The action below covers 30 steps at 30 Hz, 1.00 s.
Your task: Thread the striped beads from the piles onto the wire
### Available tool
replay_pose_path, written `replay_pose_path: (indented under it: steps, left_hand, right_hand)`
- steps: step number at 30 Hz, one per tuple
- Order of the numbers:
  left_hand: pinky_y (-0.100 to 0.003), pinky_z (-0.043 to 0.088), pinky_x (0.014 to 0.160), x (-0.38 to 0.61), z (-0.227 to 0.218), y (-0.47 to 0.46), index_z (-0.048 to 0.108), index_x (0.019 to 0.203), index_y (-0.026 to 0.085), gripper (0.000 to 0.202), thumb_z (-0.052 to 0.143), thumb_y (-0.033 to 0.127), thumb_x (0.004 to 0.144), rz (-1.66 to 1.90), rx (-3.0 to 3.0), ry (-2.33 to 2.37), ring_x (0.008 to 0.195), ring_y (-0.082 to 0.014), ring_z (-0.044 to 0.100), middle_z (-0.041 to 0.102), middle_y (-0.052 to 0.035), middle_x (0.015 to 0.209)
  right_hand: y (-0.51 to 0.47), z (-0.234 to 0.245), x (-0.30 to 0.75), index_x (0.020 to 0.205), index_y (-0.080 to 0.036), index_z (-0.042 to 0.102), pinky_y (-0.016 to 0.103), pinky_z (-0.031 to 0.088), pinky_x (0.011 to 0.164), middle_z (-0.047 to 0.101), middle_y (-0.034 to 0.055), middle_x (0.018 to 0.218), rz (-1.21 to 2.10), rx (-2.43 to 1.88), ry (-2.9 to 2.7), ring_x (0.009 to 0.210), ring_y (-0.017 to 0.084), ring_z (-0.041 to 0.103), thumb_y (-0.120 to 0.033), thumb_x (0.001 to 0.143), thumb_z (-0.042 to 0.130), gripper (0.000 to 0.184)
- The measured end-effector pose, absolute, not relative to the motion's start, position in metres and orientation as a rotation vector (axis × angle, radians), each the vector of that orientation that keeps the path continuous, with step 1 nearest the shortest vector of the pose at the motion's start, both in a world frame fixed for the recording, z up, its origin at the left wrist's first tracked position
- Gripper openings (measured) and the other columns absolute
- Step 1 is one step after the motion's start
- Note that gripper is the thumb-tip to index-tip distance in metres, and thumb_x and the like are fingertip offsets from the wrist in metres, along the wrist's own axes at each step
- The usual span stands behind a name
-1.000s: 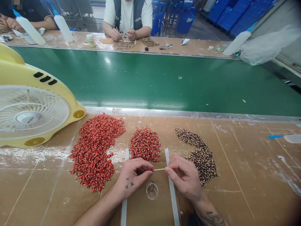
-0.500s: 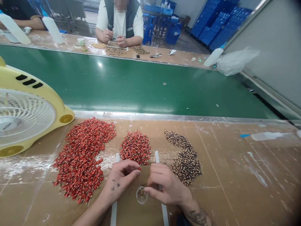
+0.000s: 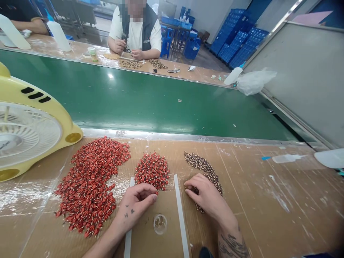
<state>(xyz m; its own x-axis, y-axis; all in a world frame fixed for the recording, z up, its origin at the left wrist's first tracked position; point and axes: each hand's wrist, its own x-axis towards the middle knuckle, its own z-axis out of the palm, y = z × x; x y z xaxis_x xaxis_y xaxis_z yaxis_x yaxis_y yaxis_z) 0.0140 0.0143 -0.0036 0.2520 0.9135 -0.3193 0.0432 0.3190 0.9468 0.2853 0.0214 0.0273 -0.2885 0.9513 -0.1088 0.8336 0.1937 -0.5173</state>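
My left hand (image 3: 135,206) rests on the cardboard work surface (image 3: 258,208) with thumb and forefinger pinched on a small red piece, at the near edge of the small red pile (image 3: 152,170). My right hand (image 3: 205,196) lies over the pile of dark speckled pieces (image 3: 202,165), fingers curled down into it; what they grip is hidden. A small clear cup (image 3: 160,223) of glue sits between my hands, flanked by two white strips (image 3: 179,211). A large heap of red pieces (image 3: 91,182) spreads to the left.
A yellow fan (image 3: 29,129) stands at the left. A green conveyor belt (image 3: 161,100) runs beyond the surface. Across it a person in a white shirt (image 3: 135,30) works at similar piles. Squeeze bottles (image 3: 286,158) and a plastic bag (image 3: 254,81) lie at the right.
My right hand held a thin stick near the left hand, dipped toward the glue cup, then moved right onto the dark speckled pile. The camera view tilted up and left.
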Motion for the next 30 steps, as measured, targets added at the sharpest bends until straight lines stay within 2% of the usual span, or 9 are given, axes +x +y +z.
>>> replay_pose_path:
  steps: [5, 8, 13, 17, 21, 26, 30]
  left_hand:
    - [-0.021, 0.042, 0.056, 0.016, 0.002, 0.015, 0.071, 0.08, 0.014, 0.011, 0.07, 0.023, 0.075, 0.802, 1.06, 1.136, 0.057, -0.0115, 0.054, 0.064, 0.0002, 0.062]
    - [-0.02, 0.043, 0.057, 0.018, 0.006, 0.015, 0.071, 0.079, 0.014, 0.009, 0.07, 0.021, 0.073, 0.82, 1.036, 1.12, 0.058, -0.0113, 0.055, 0.064, 0.0004, 0.063]
    - [-0.021, 0.042, 0.058, 0.018, 0.006, 0.015, 0.073, 0.08, 0.014, 0.009, 0.068, 0.019, 0.075, 0.797, 1.085, 1.131, 0.06, -0.012, 0.057, 0.066, -0.0008, 0.066]
    - [-0.022, 0.043, 0.06, 0.017, 0.006, 0.014, 0.076, 0.082, 0.014, 0.012, 0.066, 0.019, 0.078, 0.793, 1.176, 1.122, 0.063, -0.0138, 0.058, 0.069, -0.003, 0.07]
    - [-0.024, 0.046, 0.065, 0.016, 0.007, 0.015, 0.078, 0.083, 0.016, 0.014, 0.065, 0.019, 0.079, 0.806, 1.243, 1.113, 0.072, -0.0167, 0.062, 0.073, -0.0056, 0.079]
    - [-0.022, 0.045, 0.06, 0.019, 0.004, 0.014, 0.078, 0.084, 0.016, 0.013, 0.066, 0.017, 0.079, 0.823, 1.245, 1.124, 0.064, -0.0145, 0.06, 0.071, -0.0032, 0.071]
    - [-0.022, 0.045, 0.06, 0.02, 0.006, 0.013, 0.077, 0.083, 0.016, 0.014, 0.065, 0.013, 0.078, 0.838, 1.308, 1.138, 0.064, -0.0147, 0.061, 0.071, -0.0032, 0.071]
  right_hand:
    - [0.024, 0.024, 0.287, 0.076, -0.022, 0.067, 0.035, 0.047, 0.073, 0.067, 0.0029, 0.077, 0.684, -1.657, -2.236, 0.08, 0.022, 0.06, -0.013, 0.086, 0.06, 0.015]
    - [0.022, 0.024, 0.287, 0.081, -0.021, 0.067, 0.035, 0.048, 0.072, 0.069, 0.0036, 0.081, 0.697, -1.62, -2.17, 0.077, 0.022, 0.062, -0.018, 0.089, 0.058, 0.012]
    - [0.015, 0.024, 0.262, 0.083, -0.021, 0.07, 0.031, 0.051, 0.069, 0.073, 0.0029, 0.079, 0.863, -1.432, -1.94, 0.071, 0.019, 0.066, -0.024, 0.09, 0.063, 0.01]
    - [0.012, 0.019, 0.232, 0.083, -0.021, 0.074, 0.029, 0.054, 0.07, 0.072, 0.0047, 0.08, 1.018, -1.206, -1.798, 0.075, 0.018, 0.067, -0.022, 0.087, 0.068, 0.008]
    - [0.011, 0.013, 0.218, 0.084, -0.021, 0.076, 0.028, 0.053, 0.068, 0.07, 0.0052, 0.082, 1.05, -1.21, -1.748, 0.075, 0.018, 0.066, -0.02, 0.086, 0.068, 0.009]
    - [0.011, 0.009, 0.217, 0.079, -0.02, 0.072, 0.028, 0.053, 0.068, 0.07, 0.0046, 0.081, 1.076, -1.235, -1.688, 0.076, 0.018, 0.066, -0.017, 0.084, 0.067, 0.007]
    - [0.009, 0.01, 0.215, 0.079, -0.02, 0.07, 0.028, 0.052, 0.071, 0.07, 0.0046, 0.082, 1.095, -1.253, -1.729, 0.077, 0.018, 0.066, -0.015, 0.084, 0.066, 0.007]
